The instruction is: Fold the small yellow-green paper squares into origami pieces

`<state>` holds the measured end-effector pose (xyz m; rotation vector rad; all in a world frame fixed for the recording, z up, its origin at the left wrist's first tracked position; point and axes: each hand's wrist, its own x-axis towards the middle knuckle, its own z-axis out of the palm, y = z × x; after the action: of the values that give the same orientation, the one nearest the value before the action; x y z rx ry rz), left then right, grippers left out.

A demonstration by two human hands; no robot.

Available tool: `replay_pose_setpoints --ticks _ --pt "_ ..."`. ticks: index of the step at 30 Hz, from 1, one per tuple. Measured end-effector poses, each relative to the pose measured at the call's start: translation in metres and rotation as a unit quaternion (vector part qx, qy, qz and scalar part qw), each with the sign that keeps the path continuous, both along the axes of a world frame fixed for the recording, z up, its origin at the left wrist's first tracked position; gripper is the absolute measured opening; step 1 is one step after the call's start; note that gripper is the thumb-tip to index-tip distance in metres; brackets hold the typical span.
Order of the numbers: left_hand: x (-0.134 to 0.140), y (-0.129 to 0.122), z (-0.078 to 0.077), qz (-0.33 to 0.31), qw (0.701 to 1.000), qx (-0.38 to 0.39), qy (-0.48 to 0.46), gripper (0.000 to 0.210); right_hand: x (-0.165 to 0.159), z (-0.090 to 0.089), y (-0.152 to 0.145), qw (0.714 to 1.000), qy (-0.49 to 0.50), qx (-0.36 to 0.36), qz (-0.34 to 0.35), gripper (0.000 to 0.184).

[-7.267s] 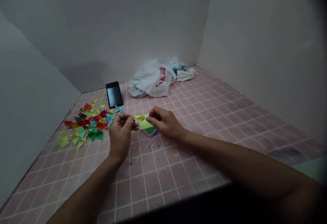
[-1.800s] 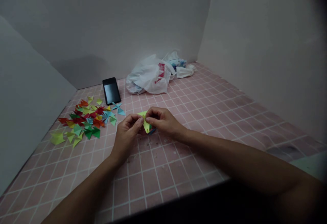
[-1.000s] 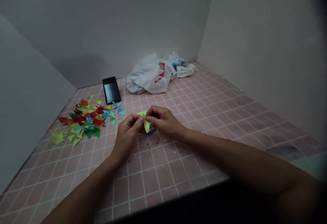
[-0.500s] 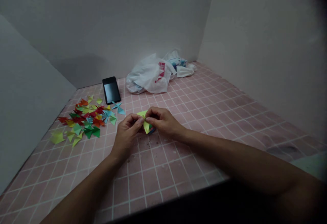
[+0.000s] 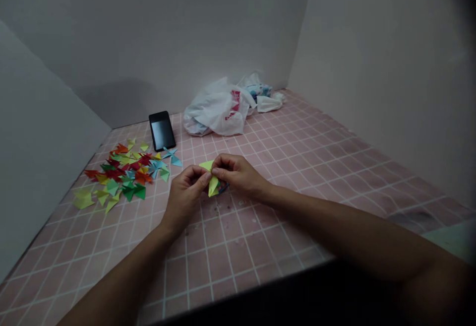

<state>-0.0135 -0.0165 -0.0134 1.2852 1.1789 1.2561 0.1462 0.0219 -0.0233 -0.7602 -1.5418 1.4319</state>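
Observation:
Between my two hands is a folded yellow origami paper (image 5: pixel 213 187), its pointed end hanging toward me. My left hand (image 5: pixel 189 184) pinches its left side between thumb and forefinger. From the other side my right hand (image 5: pixel 238 176) pinches it near the middle, fingertips almost touching those of the left. Beneath and behind the fingers lies more paper, a light yellow-green sheet (image 5: pixel 207 165) on top and a bit of blue and green peeking out below; the hands hide most of it.
Left of my hands, several folded paper cranes (image 5: pixel 128 190) in red, yellow, green and blue lie in a loose pile. A black phone (image 5: pixel 162 131) rests behind them. White plastic bags (image 5: pixel 219 107) sit by the back wall on the pink checked tablecloth (image 5: pixel 297 147).
The yellow paper's lower point has swung slightly and dipped between my fingers. Both hands stay in nearly the same place, with only a small shift of the right fingers.

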Motion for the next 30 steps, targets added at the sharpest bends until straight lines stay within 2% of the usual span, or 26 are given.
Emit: replay_pose_setpoints --ticks 8,13,25,30 --pt "-0.0031 0.0012 -0.0032 -0.015 1.0 -0.016 -0.014 0.021 0.0008 0.0021 0.0006 0.999 0.013 -0.031 0.023 0.01" --pt "-0.0029 0.0014 -0.0063 -0.034 0.998 -0.041 -0.038 0.021 0.0003 0.0039 0.0011 1.0 0.001 -0.011 0.012 0.007" --pt "-0.0042 0.0027 -0.0073 -0.026 0.998 -0.037 -0.047 0.021 -0.0003 -0.0005 0.0015 1.0 -0.002 0.007 0.01 0.01" --pt "-0.0026 0.0013 -0.0074 -0.025 0.996 -0.061 -0.068 0.023 -0.0005 -0.0005 0.0013 1.0 -0.008 0.023 0.006 0.009"
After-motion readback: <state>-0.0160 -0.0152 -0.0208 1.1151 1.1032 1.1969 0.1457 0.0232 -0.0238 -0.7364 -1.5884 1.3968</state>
